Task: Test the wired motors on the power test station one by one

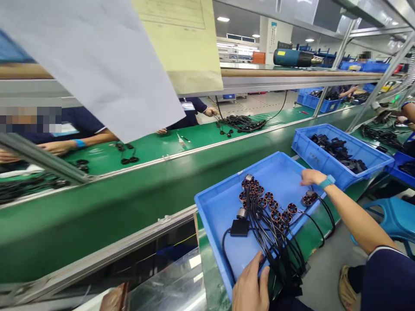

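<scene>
A shallow blue tray [223, 207] lies tilted in front of me. It holds several small round motors with copper windings [270, 206] and a tangle of black cables [279, 250] with a black box-shaped connector [240, 227]. My left hand [249, 287] grips the tray's near rim, thumb by the cables. My right hand [310, 177], with a teal wristband, sits palm down on the tray's right rim with its fingers curled over it. One motor [308, 199] lies just below that wrist.
A green conveyor belt [97, 211] runs across in front of the tray. A second blue bin [324, 144] of black parts stands to the right, near a blue stool [395, 216]. Other people's hands work across the belt [58, 147]. Paper sheets [97, 56] hang overhead.
</scene>
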A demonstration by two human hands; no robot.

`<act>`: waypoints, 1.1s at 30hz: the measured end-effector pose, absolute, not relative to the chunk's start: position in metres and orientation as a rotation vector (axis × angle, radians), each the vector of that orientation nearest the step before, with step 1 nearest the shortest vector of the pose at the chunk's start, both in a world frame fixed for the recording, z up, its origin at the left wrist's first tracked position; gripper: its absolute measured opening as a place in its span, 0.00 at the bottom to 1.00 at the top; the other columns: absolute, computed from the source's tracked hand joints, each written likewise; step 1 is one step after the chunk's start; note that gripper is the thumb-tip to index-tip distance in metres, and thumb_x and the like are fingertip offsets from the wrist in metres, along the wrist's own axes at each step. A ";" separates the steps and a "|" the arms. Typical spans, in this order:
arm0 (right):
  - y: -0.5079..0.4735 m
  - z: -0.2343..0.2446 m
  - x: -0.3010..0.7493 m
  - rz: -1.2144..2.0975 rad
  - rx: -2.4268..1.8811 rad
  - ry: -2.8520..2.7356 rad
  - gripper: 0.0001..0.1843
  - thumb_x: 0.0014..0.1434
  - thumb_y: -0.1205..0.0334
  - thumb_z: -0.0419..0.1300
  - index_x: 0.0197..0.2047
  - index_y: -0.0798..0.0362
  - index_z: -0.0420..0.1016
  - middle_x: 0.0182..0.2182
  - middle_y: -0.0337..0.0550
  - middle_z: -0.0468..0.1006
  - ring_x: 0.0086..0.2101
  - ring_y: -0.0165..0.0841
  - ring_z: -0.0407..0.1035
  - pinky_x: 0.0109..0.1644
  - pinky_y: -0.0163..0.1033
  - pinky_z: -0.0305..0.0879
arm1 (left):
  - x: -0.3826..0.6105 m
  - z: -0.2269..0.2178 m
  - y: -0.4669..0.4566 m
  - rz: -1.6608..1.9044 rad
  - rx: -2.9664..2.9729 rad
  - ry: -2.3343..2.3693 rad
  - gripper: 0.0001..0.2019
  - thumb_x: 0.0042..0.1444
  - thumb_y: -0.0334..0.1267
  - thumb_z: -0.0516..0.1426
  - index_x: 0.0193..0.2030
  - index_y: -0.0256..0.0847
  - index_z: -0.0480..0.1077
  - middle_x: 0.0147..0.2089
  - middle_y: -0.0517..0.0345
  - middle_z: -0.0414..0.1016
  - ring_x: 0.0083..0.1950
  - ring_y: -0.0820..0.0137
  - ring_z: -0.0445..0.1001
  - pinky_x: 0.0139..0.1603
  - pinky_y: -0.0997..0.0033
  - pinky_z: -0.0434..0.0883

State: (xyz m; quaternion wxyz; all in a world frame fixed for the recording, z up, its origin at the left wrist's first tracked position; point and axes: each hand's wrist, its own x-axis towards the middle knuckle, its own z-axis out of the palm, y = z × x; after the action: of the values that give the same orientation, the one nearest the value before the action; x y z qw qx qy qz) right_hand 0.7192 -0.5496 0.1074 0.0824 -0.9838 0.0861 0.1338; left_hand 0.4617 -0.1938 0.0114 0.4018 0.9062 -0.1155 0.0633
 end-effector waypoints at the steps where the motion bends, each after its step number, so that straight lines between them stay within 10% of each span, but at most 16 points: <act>1: -0.561 0.105 0.710 0.500 -2.939 0.329 0.17 0.68 0.53 0.62 0.53 0.57 0.74 0.48 0.47 0.76 0.45 0.35 0.74 0.50 0.45 0.75 | 0.463 0.011 -0.193 0.160 2.292 -0.296 0.20 0.71 0.46 0.48 0.61 0.42 0.72 0.54 0.49 0.82 0.54 0.59 0.82 0.53 0.62 0.80; 7: -0.585 0.080 0.679 0.750 -2.767 0.417 0.16 0.67 0.51 0.62 0.40 0.58 0.75 0.35 0.41 0.77 0.35 0.29 0.73 0.43 0.39 0.73 | 0.463 0.016 -0.191 0.168 2.247 -0.308 0.20 0.71 0.48 0.48 0.59 0.43 0.73 0.54 0.49 0.82 0.54 0.58 0.82 0.54 0.57 0.80; 13: -0.595 0.065 0.661 0.233 -2.433 0.385 0.19 0.52 0.50 0.69 0.26 0.57 0.72 0.21 0.37 0.70 0.25 0.27 0.64 0.31 0.33 0.60 | 0.459 0.022 -0.192 0.131 2.154 -0.221 0.20 0.70 0.49 0.49 0.58 0.43 0.73 0.54 0.49 0.82 0.56 0.57 0.80 0.57 0.53 0.78; 22: -0.612 0.055 0.609 -0.527 -1.545 0.391 0.33 0.52 0.27 0.51 0.42 0.49 0.65 0.35 0.43 0.74 0.35 0.35 0.72 0.44 0.43 0.73 | 0.467 0.056 -0.206 0.427 2.204 -0.309 0.15 0.69 0.39 0.52 0.59 0.41 0.71 0.56 0.47 0.79 0.58 0.59 0.78 0.59 0.57 0.77; 27: -0.637 0.079 0.556 -0.409 -1.382 0.407 0.28 0.59 0.33 0.48 0.42 0.50 0.68 0.28 0.41 0.70 0.23 0.29 0.62 0.30 0.35 0.68 | 0.487 0.097 -0.253 0.385 2.154 -0.566 0.16 0.68 0.34 0.53 0.60 0.42 0.70 0.58 0.47 0.78 0.61 0.61 0.76 0.62 0.57 0.75; 33: -0.670 0.092 0.420 0.557 -1.598 0.355 0.40 0.49 0.23 0.51 0.35 0.55 0.74 0.17 0.37 0.60 0.14 0.24 0.46 0.18 0.33 0.44 | 0.486 0.093 -0.279 0.173 2.089 -0.474 0.14 0.70 0.39 0.52 0.56 0.40 0.73 0.55 0.47 0.79 0.57 0.61 0.78 0.60 0.55 0.76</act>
State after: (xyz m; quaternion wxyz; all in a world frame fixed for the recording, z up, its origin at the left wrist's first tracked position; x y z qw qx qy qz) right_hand 0.4205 -0.6697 0.0917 0.6491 -0.7029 0.1563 0.2453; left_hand 0.4862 -0.2793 0.0930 0.4762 0.8548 -0.1938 0.0710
